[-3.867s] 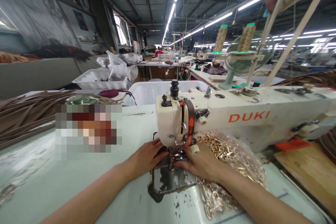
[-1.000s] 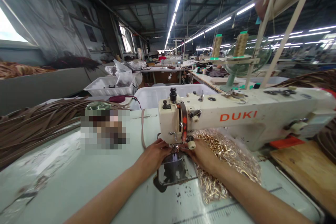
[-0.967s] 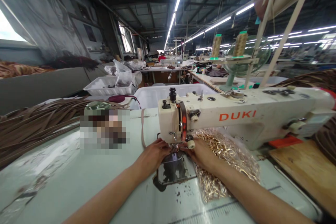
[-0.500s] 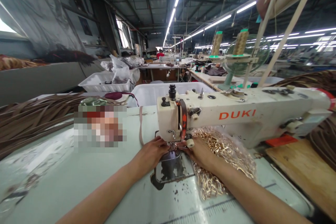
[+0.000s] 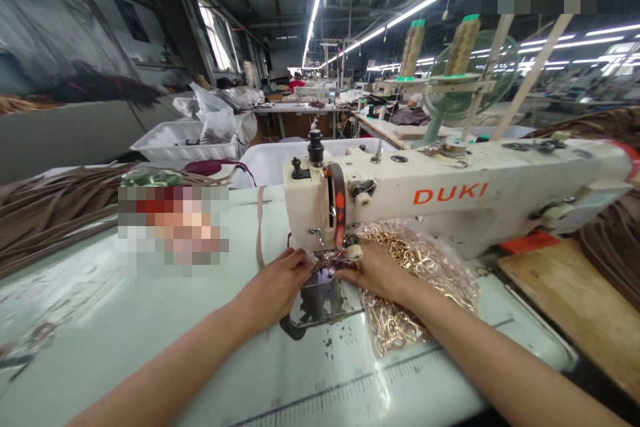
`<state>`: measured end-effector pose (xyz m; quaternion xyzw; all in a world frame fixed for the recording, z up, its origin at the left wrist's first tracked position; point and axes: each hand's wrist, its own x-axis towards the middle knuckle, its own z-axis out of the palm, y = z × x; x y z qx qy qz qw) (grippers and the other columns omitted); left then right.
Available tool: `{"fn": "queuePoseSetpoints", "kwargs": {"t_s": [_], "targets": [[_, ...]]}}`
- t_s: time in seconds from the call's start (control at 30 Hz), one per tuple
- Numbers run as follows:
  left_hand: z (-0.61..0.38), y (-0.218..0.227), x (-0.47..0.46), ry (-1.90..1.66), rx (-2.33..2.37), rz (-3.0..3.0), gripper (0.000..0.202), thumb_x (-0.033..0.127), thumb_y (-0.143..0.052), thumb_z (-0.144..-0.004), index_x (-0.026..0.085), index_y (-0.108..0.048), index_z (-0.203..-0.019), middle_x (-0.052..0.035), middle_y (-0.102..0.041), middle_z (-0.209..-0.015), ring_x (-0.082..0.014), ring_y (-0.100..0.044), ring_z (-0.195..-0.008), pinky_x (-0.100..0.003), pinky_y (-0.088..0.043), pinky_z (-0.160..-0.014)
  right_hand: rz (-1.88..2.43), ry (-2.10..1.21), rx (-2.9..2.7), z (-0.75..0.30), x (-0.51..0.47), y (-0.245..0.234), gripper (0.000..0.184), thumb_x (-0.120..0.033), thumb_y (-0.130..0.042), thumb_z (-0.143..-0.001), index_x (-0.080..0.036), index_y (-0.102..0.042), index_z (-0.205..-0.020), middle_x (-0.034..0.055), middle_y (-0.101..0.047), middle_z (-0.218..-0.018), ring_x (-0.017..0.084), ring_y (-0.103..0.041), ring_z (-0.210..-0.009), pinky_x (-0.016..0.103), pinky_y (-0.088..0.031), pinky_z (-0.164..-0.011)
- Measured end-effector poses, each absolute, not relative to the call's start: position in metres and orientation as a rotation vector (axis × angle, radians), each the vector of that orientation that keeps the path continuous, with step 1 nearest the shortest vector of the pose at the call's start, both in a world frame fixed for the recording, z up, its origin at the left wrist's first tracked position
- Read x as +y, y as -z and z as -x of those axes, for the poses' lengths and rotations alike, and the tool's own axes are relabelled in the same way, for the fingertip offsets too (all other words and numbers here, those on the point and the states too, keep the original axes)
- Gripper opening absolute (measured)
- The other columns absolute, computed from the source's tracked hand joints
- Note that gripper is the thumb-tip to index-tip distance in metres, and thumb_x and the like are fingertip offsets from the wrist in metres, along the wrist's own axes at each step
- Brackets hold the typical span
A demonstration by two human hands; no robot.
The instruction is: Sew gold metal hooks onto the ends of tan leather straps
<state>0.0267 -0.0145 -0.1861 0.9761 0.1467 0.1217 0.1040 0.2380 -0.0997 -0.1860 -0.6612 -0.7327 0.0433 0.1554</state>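
Note:
A cream sewing machine marked DUKI [image 5: 450, 193] stands on a pale green table [image 5: 125, 320]. My left hand [image 5: 273, 283] lies by the needle plate [image 5: 320, 300], fingers pressed on a small piece under the presser foot. My right hand [image 5: 375, 270] pinches the same small piece from the right; I cannot make out what the piece is. A thin tan strap [image 5: 260, 227] runs back from the needle area across the table. Under my right wrist lies a clear bag of gold metal rings [image 5: 425, 273].
A heap of brown straps [image 5: 45, 213] covers the table's left side. White plastic bins [image 5: 185, 143] stand behind the machine. Thread cones [image 5: 460, 47] and a green fan [image 5: 465, 87] rise at the back right. A wooden board [image 5: 575, 300] lies at the right.
My view has tilted slightly, so the machine sits lower and more left. Both hands stay at the presser foot. The tan strap now reaches further behind the needle than 3.9 s ago.

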Motion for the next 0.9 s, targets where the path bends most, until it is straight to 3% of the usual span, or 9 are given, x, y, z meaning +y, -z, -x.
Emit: {"fn": "queuePoseSetpoints", "kwargs": {"t_s": [0.1, 0.2, 0.33, 0.43, 0.57, 0.73, 0.83, 0.9], "targets": [[-0.021, 0.170, -0.033, -0.189, 0.518, -2.767, 0.034, 0.018, -0.034, -0.095, 0.015, -0.054, -0.122, -0.0117, -0.054, -0.105, -0.0235, -0.056, -0.093, -0.040, -0.047, -0.087, 1.912, -0.076, -2.102, -0.237, -0.101, 0.184, 0.038, -0.045, -0.061, -0.082, -0.016, -0.063, -0.105, 0.0125, -0.061, -0.109, 0.025, -0.058, -0.097, 0.032, -0.044, -0.081], [-0.017, 0.153, -0.044, 0.101, 0.449, -2.334, 0.034, 0.026, -0.031, -0.097, 0.018, -0.059, -0.116, -0.0086, -0.058, -0.101, -0.0156, -0.063, -0.072, -0.031, -0.052, -0.075, 1.917, -0.027, -2.123, -0.232, -0.102, 0.183, 0.034, -0.038, -0.057, -0.086, -0.017, -0.060, -0.112, 0.0120, -0.061, -0.111, 0.024, -0.058, -0.099, 0.032, -0.044, -0.080], [-0.016, 0.147, -0.039, 0.299, 0.415, -1.768, 0.036, 0.025, -0.030, -0.097, 0.020, -0.050, -0.127, -0.0069, -0.066, -0.094, -0.0169, -0.067, -0.079, -0.027, -0.053, -0.069, 1.973, 0.015, -2.123, -0.219, -0.099, 0.187, 0.027, -0.031, -0.050, -0.091, -0.015, -0.059, -0.109, 0.0129, -0.064, -0.101, 0.024, -0.060, -0.092, 0.032, -0.044, -0.075], [-0.015, 0.157, -0.029, 0.044, 0.570, -2.169, 0.031, 0.026, -0.041, -0.093, 0.025, -0.056, -0.121, -0.0044, -0.065, -0.093, -0.0189, -0.065, -0.081, -0.029, -0.052, -0.071, 2.010, 0.029, -2.117, -0.210, -0.097, 0.189, 0.027, -0.033, -0.046, -0.092, -0.014, -0.061, -0.104, 0.0141, -0.065, -0.099, 0.025, -0.060, -0.089, 0.032, -0.043, -0.073], [-0.015, 0.175, -0.024, -0.325, 0.590, -2.697, 0.035, 0.019, -0.054, -0.084, 0.028, -0.057, -0.118, -0.0048, -0.053, -0.116, -0.0219, -0.055, -0.104, -0.033, -0.043, -0.092, 2.047, 0.041, -2.098, -0.207, -0.098, 0.185, 0.029, -0.035, -0.044, -0.093, -0.017, -0.060, -0.108, 0.0127, -0.064, -0.101, 0.025, -0.060, -0.088, 0.032, -0.043, -0.071], [-0.024, 0.182, -0.025, -0.373, 0.793, -2.589, 0.019, 0.014, -0.060, -0.076, 0.017, -0.061, -0.094, -0.0044, -0.055, -0.100, -0.0166, -0.059, -0.075, -0.026, -0.048, -0.069, 2.094, 0.120, -1.994, -0.205, -0.118, 0.172, 0.039, -0.044, -0.040, -0.093, -0.013, -0.061, -0.104, 0.0143, -0.059, -0.104, 0.026, -0.056, -0.095, 0.033, -0.046, -0.075], [-0.029, 0.181, -0.024, -0.395, 0.817, -2.588, 0.023, 0.004, -0.051, -0.078, 0.016, -0.061, -0.094, -0.0053, -0.055, -0.098, -0.0168, -0.059, -0.082, -0.025, -0.047, -0.073, 2.120, 0.166, -1.910, -0.193, -0.134, 0.170, 0.045, -0.048, -0.033, -0.094, -0.014, -0.058, -0.110, 0.0134, -0.056, -0.106, 0.027, -0.054, -0.097, 0.036, -0.048, -0.075], [-0.033, 0.180, -0.022, -0.425, 0.837, -2.602, 0.023, 0.004, -0.047, -0.081, 0.016, -0.061, -0.096, -0.0063, -0.055, -0.098, -0.0185, -0.058, -0.087, -0.027, -0.046, -0.078, 2.151, 0.139, -1.903, -0.181, -0.140, 0.174, 0.037, -0.040, -0.034, -0.096, -0.015, -0.055, -0.115, 0.0124, -0.055, -0.106, 0.027, -0.054, -0.096, 0.037, -0.049, -0.074]]}}
